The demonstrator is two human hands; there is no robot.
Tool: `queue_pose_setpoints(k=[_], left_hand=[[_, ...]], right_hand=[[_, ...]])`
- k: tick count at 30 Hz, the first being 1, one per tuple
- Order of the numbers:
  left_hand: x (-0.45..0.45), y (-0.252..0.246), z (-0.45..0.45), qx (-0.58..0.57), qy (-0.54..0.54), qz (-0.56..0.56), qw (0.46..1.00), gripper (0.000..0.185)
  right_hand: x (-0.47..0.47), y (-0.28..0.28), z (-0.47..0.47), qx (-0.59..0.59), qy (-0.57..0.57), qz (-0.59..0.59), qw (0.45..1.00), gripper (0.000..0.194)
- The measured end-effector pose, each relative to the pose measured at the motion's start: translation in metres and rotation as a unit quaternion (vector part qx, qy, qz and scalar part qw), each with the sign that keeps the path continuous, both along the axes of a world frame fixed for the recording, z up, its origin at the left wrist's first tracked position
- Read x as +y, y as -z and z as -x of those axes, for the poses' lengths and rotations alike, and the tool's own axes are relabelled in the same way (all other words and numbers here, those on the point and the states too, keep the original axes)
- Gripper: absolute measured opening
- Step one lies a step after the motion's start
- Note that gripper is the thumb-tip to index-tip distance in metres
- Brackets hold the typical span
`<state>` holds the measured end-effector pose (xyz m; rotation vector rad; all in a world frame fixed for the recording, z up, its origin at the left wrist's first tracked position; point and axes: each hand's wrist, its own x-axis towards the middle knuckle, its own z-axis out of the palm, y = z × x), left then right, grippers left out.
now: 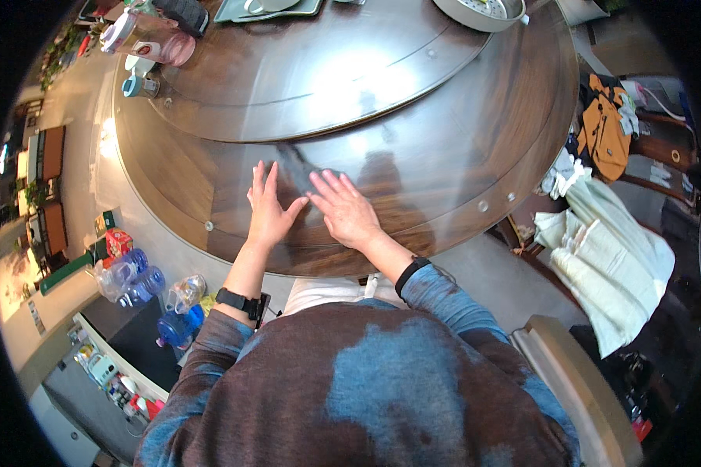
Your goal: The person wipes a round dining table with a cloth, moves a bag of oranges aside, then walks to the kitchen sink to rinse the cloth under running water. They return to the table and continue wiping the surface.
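Observation:
A round, dark wooden table [479, 146] fills the upper middle of the head view, with a raised turntable [228, 117] of the same wood on it. My left hand [270, 213] is over the near part of the tabletop, fingers up and thumb stretched towards the other hand. Close beside it on the right, my right hand [346, 211] is spread palm down at the tabletop, its fingers pointing up and left. Neither hand holds anything. Whether the palms touch the wood I cannot tell. Dark bands circle both wrists.
A pink-tinted pitcher [158, 44], a small blue-lidded jar [139, 86], a tray [228, 11] with a white cup and a round pale pan [482, 20] stand towards the far side. Large blue bottles [178, 324] are on the floor at left. Pale cloth [607, 262] hangs at right.

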<state>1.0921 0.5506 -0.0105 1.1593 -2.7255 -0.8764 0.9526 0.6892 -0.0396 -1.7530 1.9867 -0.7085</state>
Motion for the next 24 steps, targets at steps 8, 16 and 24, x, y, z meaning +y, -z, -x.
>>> queue_pose_setpoints(k=[8, 16, 24], left_hand=[[-0.08, -0.015, -0.082, -0.078, 0.04, 0.026, 0.996, 0.092], [-0.082, -0.004, -0.095, -0.184, 0.105, 0.048, 0.976, 0.109], [-0.078, -0.009, -0.086, -0.24, 0.094, 0.046, 0.965, 0.113]], right_hand=[[0.054, 0.0, 0.097, -0.168, 0.366, 0.141, 0.904, 0.047], [-0.037, 0.036, 0.086, 0.314, 0.28, -0.216, 0.881, 0.04], [-0.087, 0.008, -0.124, -0.001, 0.102, 0.062, 0.993, 0.049]])
